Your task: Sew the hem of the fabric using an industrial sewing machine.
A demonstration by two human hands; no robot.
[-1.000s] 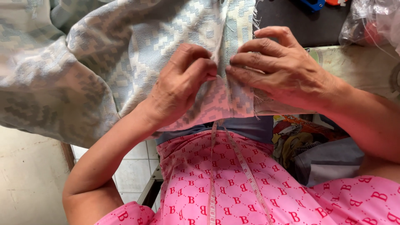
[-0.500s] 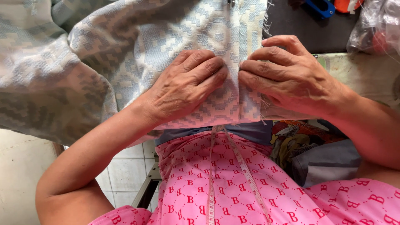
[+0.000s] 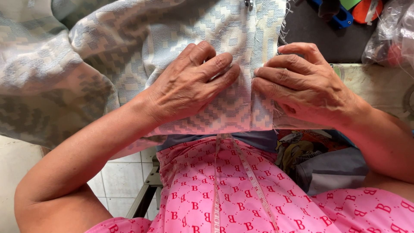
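Note:
A grey and cream patterned woven fabric [image 3: 129,56] lies spread over the table in front of me. My left hand [image 3: 189,84] presses flat on it, fingers together and pointing right. My right hand [image 3: 302,84] rests on the fabric's frayed right edge, fingertips pointing left and almost meeting those of the left hand along a vertical fold. The metal foot of a sewing machine [image 3: 249,4] shows at the top edge, just above the fold.
A tape measure [image 3: 254,181] hangs down my pink patterned top. Blue and orange objects [image 3: 345,13] lie on the dark surface at the top right, beside a clear plastic bag [image 3: 388,39]. More cloth [image 3: 327,164] lies at my right side. Tiled floor [image 3: 116,177] lies below left.
Both hands have slid a little down and flattened on the fabric, fingertips closing in on the fold; the fabric has shifted slightly towards me.

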